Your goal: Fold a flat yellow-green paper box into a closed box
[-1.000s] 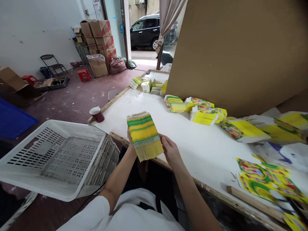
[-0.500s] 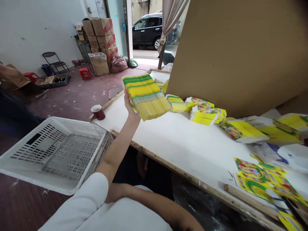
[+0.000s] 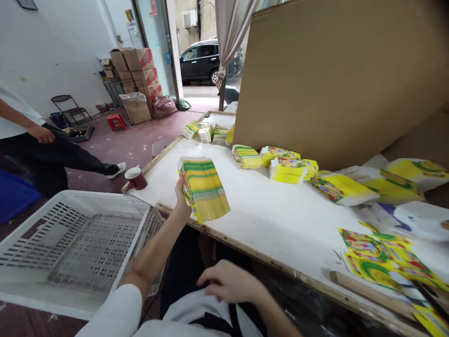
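One stack of flat cartons (image 3: 205, 189), thin card printed in yellow, green and white bands and fanned along its edges, is held just above the near left edge of the white table (image 3: 266, 210). The left hand (image 3: 181, 191) clamps it from the left: only the thumb side shows, and the fingers behind it are hidden. The right hand (image 3: 228, 282) lies on the white shirt (image 3: 196, 306), fingers loosely bent and slightly apart, gripping nothing that shows. One slotted white plastic crate (image 3: 70, 243) stands near left, one dark red mug (image 3: 135, 178) on the table corner. Four small bundles (image 3: 209, 132) sit at the far end and three (image 3: 280, 161) midway. Those further right blur together, and the loose prints (image 3: 382, 260) are cut off.
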`<state>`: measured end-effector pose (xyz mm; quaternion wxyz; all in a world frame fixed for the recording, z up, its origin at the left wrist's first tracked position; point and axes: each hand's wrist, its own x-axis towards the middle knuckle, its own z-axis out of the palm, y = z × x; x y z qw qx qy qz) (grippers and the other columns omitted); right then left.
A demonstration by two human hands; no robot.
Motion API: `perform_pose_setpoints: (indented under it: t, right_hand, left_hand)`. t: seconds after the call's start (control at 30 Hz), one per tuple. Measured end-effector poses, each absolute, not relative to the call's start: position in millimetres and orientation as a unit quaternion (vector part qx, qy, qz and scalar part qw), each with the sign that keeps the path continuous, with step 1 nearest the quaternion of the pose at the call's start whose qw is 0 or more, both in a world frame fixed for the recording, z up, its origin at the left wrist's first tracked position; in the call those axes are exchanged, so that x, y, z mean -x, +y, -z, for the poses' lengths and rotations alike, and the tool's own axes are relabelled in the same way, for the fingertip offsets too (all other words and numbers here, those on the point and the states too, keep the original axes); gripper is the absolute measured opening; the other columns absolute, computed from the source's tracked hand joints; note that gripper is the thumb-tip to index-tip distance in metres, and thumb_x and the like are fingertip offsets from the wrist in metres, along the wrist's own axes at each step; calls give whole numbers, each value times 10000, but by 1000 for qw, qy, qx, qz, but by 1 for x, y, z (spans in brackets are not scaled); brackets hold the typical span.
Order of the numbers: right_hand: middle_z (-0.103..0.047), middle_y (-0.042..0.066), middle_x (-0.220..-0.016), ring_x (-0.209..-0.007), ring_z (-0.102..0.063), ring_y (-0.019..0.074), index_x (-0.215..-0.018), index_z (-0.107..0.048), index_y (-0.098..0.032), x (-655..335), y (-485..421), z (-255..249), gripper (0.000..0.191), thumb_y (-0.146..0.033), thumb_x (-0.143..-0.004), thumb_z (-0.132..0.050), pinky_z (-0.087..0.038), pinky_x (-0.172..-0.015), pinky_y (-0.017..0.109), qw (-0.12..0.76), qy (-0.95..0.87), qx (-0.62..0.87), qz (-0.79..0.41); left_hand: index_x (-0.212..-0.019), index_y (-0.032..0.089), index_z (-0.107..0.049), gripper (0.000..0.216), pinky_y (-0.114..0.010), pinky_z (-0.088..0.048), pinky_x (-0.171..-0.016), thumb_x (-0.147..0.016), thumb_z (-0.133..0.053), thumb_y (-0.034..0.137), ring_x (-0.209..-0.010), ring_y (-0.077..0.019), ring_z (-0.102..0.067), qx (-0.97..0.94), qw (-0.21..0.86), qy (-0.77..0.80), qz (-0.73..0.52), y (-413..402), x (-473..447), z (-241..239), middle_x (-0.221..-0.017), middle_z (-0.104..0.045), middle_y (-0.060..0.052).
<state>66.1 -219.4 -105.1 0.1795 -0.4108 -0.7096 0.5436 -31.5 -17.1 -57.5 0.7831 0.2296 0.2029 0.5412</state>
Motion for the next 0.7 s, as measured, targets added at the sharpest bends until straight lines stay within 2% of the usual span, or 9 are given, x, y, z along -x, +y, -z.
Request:
perform_pose_setpoints:
  t: [0.07,0.1,0.17,0.23,0.3,0.4,0.47,0.6,0.7]
  right_hand:
    - [-615,-26,-552,-493,-576,132,-962,-751,-229,-113,-222,96,225,-333,-896,-564,-445,-516,248,276,-614,491,-553]
    - [-615,-24,-563,-524,-587,136,-970,-738,-219,-130,-218,93,244,-375,-907,-561,-469,-555,258,358,-562,514,-541]
    - [-690,12,-723,-705,-658,165,-1017,-722,-215,-149,-202,94,287,-446,-881,-620,-533,-705,306,488,-475,518,-518]
    - [-736,50,-951,-892,-686,200,-1106,-706,-231,-147,-180,98,376,-492,-839,-664,-550,-818,362,580,-397,478,-527]
    - [-739,52,-1051,-959,-677,216,-1136,-708,-244,-135,-160,103,398,-484,-820,-678,-546,-840,376,603,-370,450,-544]
    - [-754,30,-954,-905,-669,221,-1015,-754,-219,-117,-146,104,297,-427,-826,-656,-534,-826,369,591,-399,449,-538]
    - [-753,16,-898,-858,-662,217,-938,-763,-215,-115,-147,101,242,-391,-821,-646,-527,-819,366,584,-425,452,-523]
    - [-744,15,-845,-827,-662,221,-840,-753,-216,-124,-155,96,185,-358,-804,-640,-523,-802,363,583,-446,463,-497]
    - [-720,16,-779,-767,-648,208,-802,-728,-208,-132,-158,94,165,-354,-796,-650,-520,-733,342,567,-458,465,-503]
  left_hand:
    - [-1011,149,-731,463,-488,-523,-1001,-751,-667,527,-1140,-350,-666,-238,799,223,-505,-28,38,69,-1028,-770,-97]
    - [-1022,144,-733,477,-497,-530,-994,-725,-686,514,-1114,-354,-678,-246,807,227,-486,-35,41,74,-1029,-772,-100]
    - [-1018,138,-739,491,-525,-536,-983,-665,-723,479,-1077,-370,-692,-263,824,228,-447,-49,44,80,-1017,-775,-106]
    - [-987,134,-743,475,-560,-528,-988,-609,-747,421,-1088,-400,-684,-276,837,229,-412,-61,46,83,-972,-778,-118]
    - [-923,142,-743,434,-588,-512,-1001,-546,-755,358,-1128,-432,-659,-283,849,230,-384,-71,48,85,-937,-776,-127]
    - [-786,168,-725,354,-609,-496,-1016,-459,-745,301,-1169,-470,-624,-279,867,233,-342,-81,52,87,-938,-772,-134]
    - [-760,172,-718,348,-621,-486,-1025,-435,-733,294,-1189,-487,-605,-268,876,241,-321,-85,55,89,-938,-769,-139]
    - [-857,179,-729,457,-618,-478,-1042,-415,-735,292,-1235,-496,-570,-257,873,253,-327,-92,54,93,-980,-767,-128]
    - [-1006,197,-716,577,-603,-478,-1043,-445,-754,323,-1290,-483,-528,-264,865,247,-348,-95,49,96,-1068,-757,-122]
